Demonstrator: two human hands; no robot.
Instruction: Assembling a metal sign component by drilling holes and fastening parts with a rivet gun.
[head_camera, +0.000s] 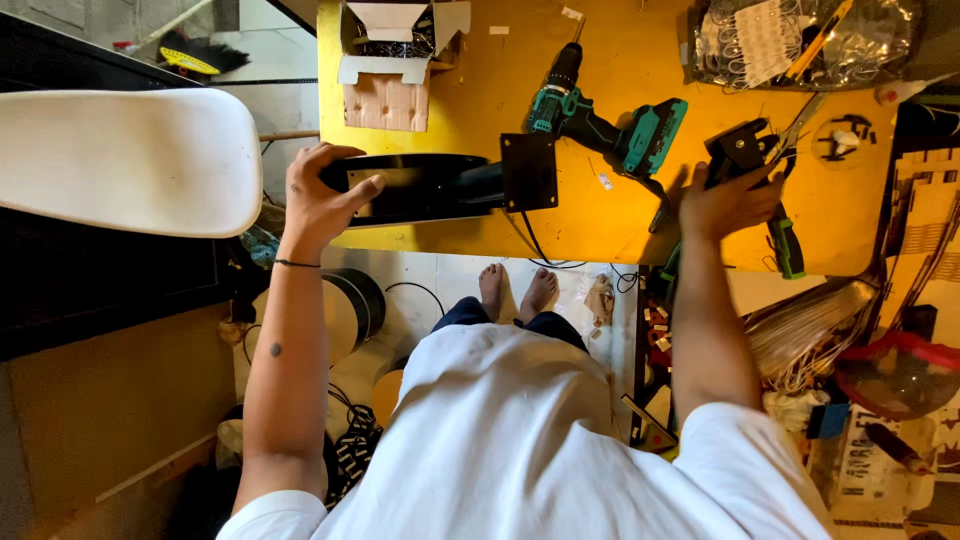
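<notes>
From the head view we look straight down at a yellow table (620, 230) filling the upper middle of the frame. Our left hand (318, 195) sits at centre left, fingers and thumb wrapped around the end of a long black panel (420, 188) that lies along the table's near edge; a square black plate (529, 172) stands at the panel's right end, touching it. Whether the two are fastened we cannot tell.

Our right hand (728, 200) is at centre right, palm down with fingers spread, resting on a small black bracket (742, 150); it touches rather than clearly grips it. The teal drill (610, 120) lies untouched between the hands, so in our judgement any drilling or screwing is not under way.

Both arms reach forward nearly straight, the left wrist bent inward. A cardboard box (385, 80) sits upper left, a plastic bag (800, 40) upper right.
</notes>
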